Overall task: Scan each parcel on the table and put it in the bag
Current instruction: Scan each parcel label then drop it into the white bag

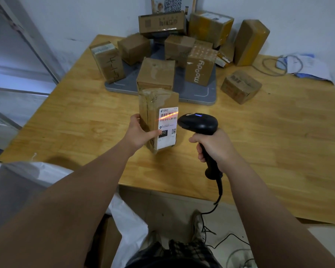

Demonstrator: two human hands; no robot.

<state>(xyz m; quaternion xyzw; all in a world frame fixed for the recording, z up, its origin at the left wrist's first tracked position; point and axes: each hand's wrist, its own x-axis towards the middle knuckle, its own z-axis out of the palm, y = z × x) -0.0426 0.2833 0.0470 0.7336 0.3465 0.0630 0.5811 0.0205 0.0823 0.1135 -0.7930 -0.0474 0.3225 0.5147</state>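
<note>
One upright parcel (156,101) at frame centre was gripped by the left hand (136,132); the right hand (215,146) clutched a scanner (199,123), its red line crossing the label (168,123).

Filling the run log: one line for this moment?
step: scan | left hand: holds parcel upright | right hand: grips scanner | beam: across label barcode

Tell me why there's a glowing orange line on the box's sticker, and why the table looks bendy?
Head view: the orange line is the beam of the barcode scanner crossing the shipping label on the held parcel; the wide-angle lens bows the edges of the wooden table; the picture's outer parts look smeared, the label sharp.
</note>
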